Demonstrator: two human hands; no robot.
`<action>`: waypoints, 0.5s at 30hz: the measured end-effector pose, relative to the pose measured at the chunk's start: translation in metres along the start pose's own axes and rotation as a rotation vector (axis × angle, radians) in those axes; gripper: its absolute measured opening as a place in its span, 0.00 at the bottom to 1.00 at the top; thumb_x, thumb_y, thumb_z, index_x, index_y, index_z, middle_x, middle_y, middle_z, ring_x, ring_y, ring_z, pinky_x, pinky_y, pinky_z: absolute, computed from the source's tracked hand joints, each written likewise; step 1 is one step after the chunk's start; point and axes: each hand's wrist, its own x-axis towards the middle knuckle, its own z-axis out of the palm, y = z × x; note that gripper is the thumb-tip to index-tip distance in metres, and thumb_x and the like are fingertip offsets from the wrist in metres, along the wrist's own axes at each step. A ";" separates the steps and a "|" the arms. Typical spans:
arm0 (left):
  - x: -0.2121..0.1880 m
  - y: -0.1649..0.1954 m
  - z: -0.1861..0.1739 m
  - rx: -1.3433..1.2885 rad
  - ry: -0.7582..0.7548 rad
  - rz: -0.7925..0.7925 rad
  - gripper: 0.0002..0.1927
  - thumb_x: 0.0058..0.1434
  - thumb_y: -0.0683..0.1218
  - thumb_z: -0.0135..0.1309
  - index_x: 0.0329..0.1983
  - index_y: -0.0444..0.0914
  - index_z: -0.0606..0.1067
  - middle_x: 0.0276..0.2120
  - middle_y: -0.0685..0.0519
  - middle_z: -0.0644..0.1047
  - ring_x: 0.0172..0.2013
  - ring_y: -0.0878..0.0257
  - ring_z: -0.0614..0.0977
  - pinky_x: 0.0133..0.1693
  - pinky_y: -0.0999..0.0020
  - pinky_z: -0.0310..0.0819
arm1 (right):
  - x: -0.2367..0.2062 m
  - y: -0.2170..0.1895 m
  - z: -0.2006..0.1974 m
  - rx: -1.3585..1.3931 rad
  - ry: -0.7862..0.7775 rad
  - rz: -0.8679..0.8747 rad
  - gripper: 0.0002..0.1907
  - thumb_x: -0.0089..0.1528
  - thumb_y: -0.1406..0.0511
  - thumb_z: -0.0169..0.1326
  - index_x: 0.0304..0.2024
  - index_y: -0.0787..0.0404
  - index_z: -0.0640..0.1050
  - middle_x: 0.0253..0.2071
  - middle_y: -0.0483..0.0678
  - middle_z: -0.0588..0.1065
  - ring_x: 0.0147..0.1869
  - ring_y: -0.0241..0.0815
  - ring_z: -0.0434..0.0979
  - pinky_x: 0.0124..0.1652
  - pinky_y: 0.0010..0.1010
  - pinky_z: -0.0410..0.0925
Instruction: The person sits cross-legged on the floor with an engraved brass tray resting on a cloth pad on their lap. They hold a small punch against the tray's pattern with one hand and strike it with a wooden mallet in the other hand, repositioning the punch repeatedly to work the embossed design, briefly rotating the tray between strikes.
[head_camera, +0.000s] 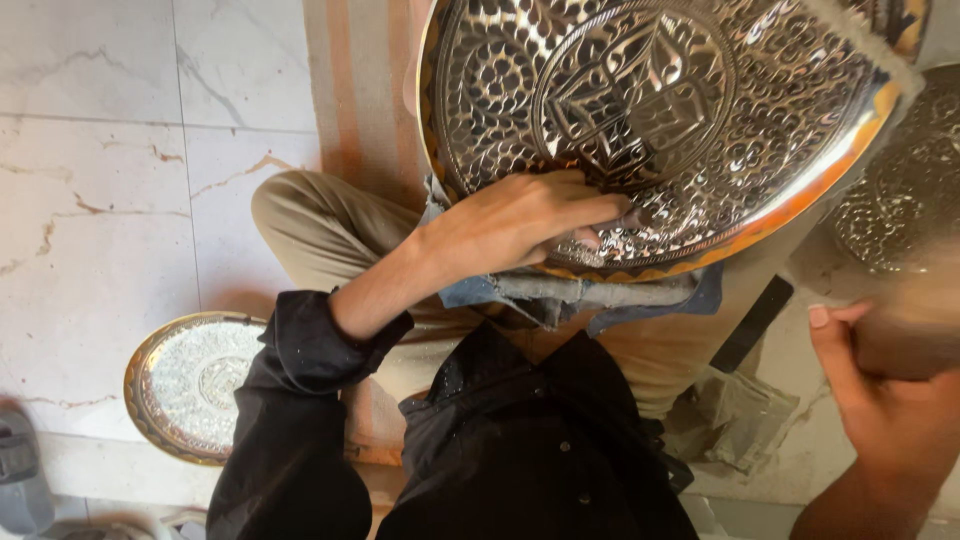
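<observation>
Head view: big round embossed silver-coloured metal tray (660, 110), frame top, propped on lap.
Left hand (520, 220): open, pressed flat on tray's lower rim; best kept firm.
Right hand (890, 400): lower right, blurred, grip can't be told.

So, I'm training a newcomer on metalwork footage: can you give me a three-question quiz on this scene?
1. True or false: the left hand rests on the large engraved metal tray.
2. Where is the small engraved plate? A) on the person's lap B) on the marble floor C) in the right hand
3. What colour is the large tray's rim?

Key: 1 true; 2 B; 3 gold-orange.
</observation>
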 end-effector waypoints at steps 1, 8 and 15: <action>0.001 0.001 0.000 0.036 -0.041 -0.048 0.33 0.52 0.24 0.54 0.62 0.36 0.71 0.44 0.47 0.84 0.30 0.60 0.85 0.19 0.71 0.72 | 0.000 0.000 -0.001 0.006 -0.014 -0.008 0.17 0.51 0.66 0.72 0.39 0.64 0.80 0.30 0.54 0.79 0.35 0.51 0.80 0.35 0.37 0.71; 0.000 0.002 -0.001 0.081 -0.019 -0.034 0.33 0.51 0.26 0.56 0.61 0.35 0.71 0.42 0.47 0.84 0.36 0.60 0.87 0.22 0.72 0.77 | -0.006 0.017 0.021 0.395 0.060 0.041 0.19 0.63 0.63 0.71 0.47 0.66 0.77 0.37 0.57 0.79 0.42 0.51 0.81 0.41 0.34 0.72; 0.000 -0.002 0.001 0.065 0.017 0.018 0.31 0.52 0.27 0.56 0.61 0.36 0.71 0.42 0.48 0.83 0.38 0.62 0.86 0.26 0.73 0.78 | -0.014 0.025 0.032 0.615 0.032 0.098 0.13 0.65 0.64 0.66 0.47 0.65 0.78 0.35 0.53 0.79 0.37 0.42 0.81 0.42 0.32 0.71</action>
